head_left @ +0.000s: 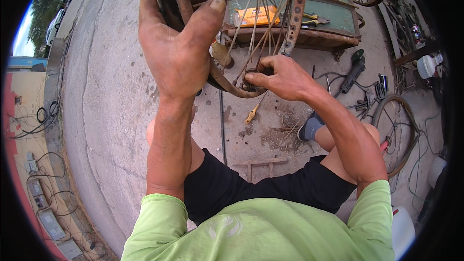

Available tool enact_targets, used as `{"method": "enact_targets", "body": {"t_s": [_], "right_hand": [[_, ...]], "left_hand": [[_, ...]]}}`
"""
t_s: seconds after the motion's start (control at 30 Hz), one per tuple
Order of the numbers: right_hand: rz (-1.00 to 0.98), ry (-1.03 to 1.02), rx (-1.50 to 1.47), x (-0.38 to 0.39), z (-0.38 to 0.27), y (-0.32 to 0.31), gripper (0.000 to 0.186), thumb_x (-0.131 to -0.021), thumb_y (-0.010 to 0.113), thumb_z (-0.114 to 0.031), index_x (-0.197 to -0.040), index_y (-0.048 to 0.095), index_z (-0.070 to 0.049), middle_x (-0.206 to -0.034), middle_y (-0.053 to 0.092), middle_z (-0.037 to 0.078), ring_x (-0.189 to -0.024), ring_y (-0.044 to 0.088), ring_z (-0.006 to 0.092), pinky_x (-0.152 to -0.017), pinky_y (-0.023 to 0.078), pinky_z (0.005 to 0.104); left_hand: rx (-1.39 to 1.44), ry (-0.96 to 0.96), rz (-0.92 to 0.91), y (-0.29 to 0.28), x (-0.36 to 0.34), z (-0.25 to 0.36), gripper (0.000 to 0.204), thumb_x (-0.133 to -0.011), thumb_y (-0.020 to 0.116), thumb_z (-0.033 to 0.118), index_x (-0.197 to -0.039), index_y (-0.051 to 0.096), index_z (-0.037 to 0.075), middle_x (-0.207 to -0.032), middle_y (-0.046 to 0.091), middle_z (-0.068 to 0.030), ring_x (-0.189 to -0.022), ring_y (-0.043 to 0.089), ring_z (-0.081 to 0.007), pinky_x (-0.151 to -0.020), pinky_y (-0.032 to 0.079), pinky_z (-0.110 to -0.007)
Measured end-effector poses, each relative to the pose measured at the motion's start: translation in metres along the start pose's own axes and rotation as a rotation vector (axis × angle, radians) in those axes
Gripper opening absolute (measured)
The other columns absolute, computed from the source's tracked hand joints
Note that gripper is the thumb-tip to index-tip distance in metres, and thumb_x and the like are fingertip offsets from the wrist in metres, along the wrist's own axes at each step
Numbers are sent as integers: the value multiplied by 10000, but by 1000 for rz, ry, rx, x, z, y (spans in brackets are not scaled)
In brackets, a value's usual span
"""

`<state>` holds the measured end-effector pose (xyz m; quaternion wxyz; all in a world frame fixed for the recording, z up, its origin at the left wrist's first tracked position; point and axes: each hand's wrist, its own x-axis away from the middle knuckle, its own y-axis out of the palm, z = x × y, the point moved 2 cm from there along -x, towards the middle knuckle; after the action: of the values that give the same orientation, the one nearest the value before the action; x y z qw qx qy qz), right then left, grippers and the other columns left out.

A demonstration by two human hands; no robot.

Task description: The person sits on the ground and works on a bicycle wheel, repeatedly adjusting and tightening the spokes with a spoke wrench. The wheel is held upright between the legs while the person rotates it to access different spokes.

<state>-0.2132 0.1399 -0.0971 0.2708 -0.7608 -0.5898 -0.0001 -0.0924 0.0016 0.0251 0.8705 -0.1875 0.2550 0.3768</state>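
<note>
A rusty spoked bicycle wheel (231,88) stands upright in front of me. My left hand (178,53) is wrapped round its rim at the upper left, thumb on the near side. Low on the wheel, my right hand (285,78) pinches at the inside of the rim by the spoke ends. A small dark round piece shows at its fingertips, too hidden to name. Beside the hub rises a rusty metal bar (293,25) with a row of holes. On the ground below lies a screwdriver (252,114) with a yellowish handle.
Behind the wheel, a low green-topped cabinet (338,1) bears an orange box (256,15) and pliers (316,21). To the right lie an angle grinder (353,75) and another bicycle wheel (410,115). A T-shaped metal piece (263,162) lies between my feet.
</note>
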Motion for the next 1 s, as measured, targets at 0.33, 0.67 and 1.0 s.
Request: {"method": "enact_targets", "body": {"t_s": [0.33, 0.67, 1.0], "right_hand": [[-48, -43, -250, 3, 15, -5, 405, -935, 741, -319, -1097, 746, 52, -889, 748, 131, -774, 670, 195, -725, 529, 367], [-224, -34, -530, 4, 12, 1, 500, -900, 669, -146, -1343, 581, 69, -782, 614, 24, -664, 535, 102, -596, 431, 278], [-12, 26, -73, 13, -10, -3, 495, -940, 736, -418, -1074, 734, 59, -930, 749, 137, -879, 685, 183, -795, 532, 375]], "left_hand": [[4, -26, 2, 3, 0, 1, 521, -881, 773, 206, -1218, 485, -69, -1083, 734, -270, -1032, 742, -330, -991, 566, -443], [132, -175, 27, 10, 5, 24, 443, -867, 765, 78, -1189, 487, -45, -1070, 704, -138, -944, 660, -144, -860, 549, -302], [95, -268, 18, 1, -1, 30, 440, -852, 724, 71, -1192, 463, -28, -1090, 699, -173, -1005, 668, -194, -937, 538, -359]]}}
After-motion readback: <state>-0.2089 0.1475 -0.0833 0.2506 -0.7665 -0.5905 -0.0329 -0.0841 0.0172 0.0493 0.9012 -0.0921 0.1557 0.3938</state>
